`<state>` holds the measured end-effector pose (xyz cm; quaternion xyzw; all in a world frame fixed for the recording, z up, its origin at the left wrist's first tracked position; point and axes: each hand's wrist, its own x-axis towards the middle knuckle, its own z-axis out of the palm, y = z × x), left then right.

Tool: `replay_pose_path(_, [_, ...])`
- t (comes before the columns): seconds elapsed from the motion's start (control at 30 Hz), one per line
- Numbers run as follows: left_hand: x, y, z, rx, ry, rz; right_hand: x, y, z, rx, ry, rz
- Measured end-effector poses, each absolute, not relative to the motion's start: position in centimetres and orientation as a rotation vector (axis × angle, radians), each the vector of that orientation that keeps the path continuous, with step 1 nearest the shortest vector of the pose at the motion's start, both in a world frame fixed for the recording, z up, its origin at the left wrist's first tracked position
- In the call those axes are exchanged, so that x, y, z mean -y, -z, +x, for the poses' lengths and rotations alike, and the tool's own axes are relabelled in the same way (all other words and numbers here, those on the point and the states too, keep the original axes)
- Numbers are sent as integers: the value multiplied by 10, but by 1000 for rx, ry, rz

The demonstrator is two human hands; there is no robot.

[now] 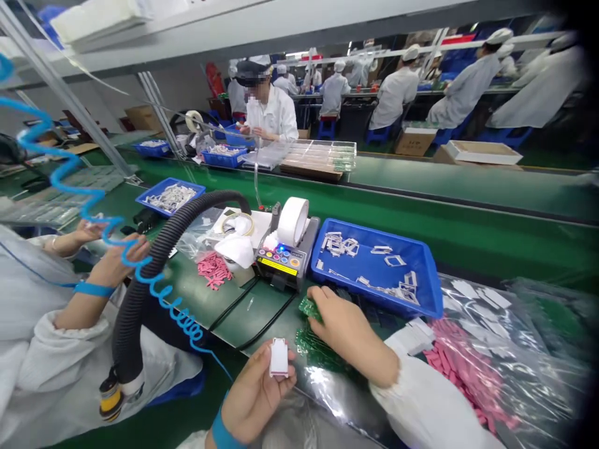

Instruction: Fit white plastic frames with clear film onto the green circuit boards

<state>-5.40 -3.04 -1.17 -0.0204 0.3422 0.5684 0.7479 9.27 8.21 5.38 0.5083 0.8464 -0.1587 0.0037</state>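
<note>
My left hand (264,390) is closed around a small white rectangular part (279,357), its flat face turned up and a thin pinkish line along its lower edge. Over a pile of green circuit boards (318,350), my right hand (337,318) has its fingers curled down on a green circuit board (307,307); the fingertips are partly hidden. Just beyond it stands a blue bin (433,280) with white plastic frames (340,244) in it. White flat pieces (409,337) and pink strips (449,362) lie right of my right forearm.
A tape dispenser (283,259) with a white roll stands ahead. Pink pieces (214,269) lie left of it. A black hose (159,262) and a coiled blue air line (163,296) cross the left side, near a co-worker's hands (115,259). Clear plastic bags (528,349) lie at right.
</note>
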Motion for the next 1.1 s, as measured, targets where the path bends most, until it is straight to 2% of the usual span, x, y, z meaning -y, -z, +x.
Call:
replay_pose_path(0.07, [29, 6, -54, -712, -1247, 11, -69, -66, 106, -2753, 1035, 1457])
replay_pose_path(0.17, [28, -4, -47, -658, -1242, 128, -53, -76, 112, -2499, 2118, 1156])
replay_pose_path(0.23, [28, -11, -40, -640, -1236, 174, -46, -76, 108, -2295, 2426, 1120])
replay_pose_path(0.3, [29, -17, -33, -642, -1220, 197, -43, -72, 102, -2371, 2400, 1276])
replay_pose_path(0.37, [30, -22, -29, -653, -1207, 216, -42, -67, 98, -2547, 2230, 1432])
replay_pose_path(0.43, [31, -25, -28, -663, -1200, 235, -43, -64, 97, -2566, 2173, 1411])
replay_pose_path(0.6, [34, -26, -31, -700, -1202, 222, -48, -67, 97, -2517, 2207, 1266])
replay_pose_path(0.9, [35, -23, -31, -682, -1194, 207, -49, -62, 98, -2451, 2273, 1428])
replay_pose_path(1.0, [34, -23, -31, -671, -1187, 215, -50, -64, 101, -2423, 2407, 1414])
replay_pose_path(1.1, [32, -23, -32, -661, -1169, 233, -51, -67, 107, -2237, 2776, 1214])
